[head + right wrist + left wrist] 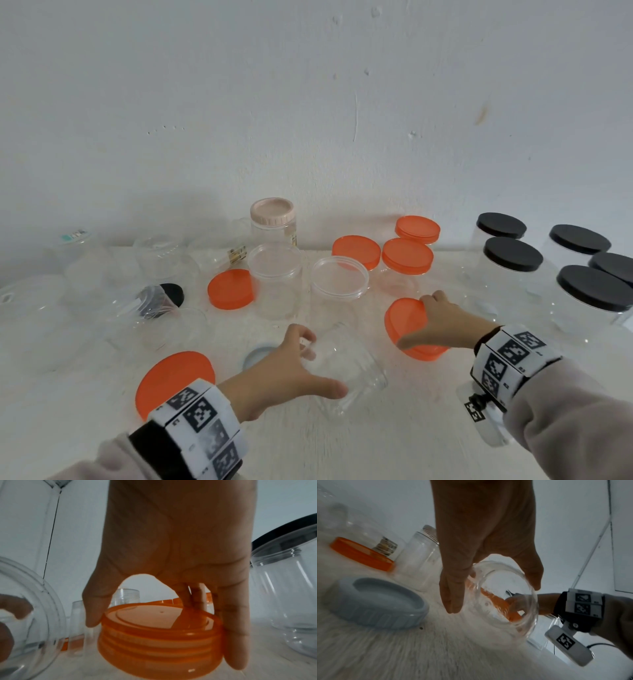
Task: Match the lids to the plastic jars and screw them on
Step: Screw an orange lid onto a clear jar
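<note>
With 5 black-lidded jars (pixel 512 274) and several orange-lidded ones capped at the desk's (pixel 342 445) far side, the left hand (pixel 284 373) grasps a tilted open jar (pixel 356 370) while the right hand (pixel 442 322) grasps an orange lid (pixel 404 325) beside it, with more open jars and loose lids left.

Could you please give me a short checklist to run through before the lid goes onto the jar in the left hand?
1. Right hand grips the orange lid by its rim: ok.
2. Left hand holds the clear jar firmly: ok.
3. Jar upright for capping: not ok, it is tilted.
4. Jar mouth bare, no lid on it: ok.
5. Lid size matches this jar's mouth: cannot tell.
6. Lid lined up over the mouth: not ok, it is off to the jar's right, apart from it.
</note>
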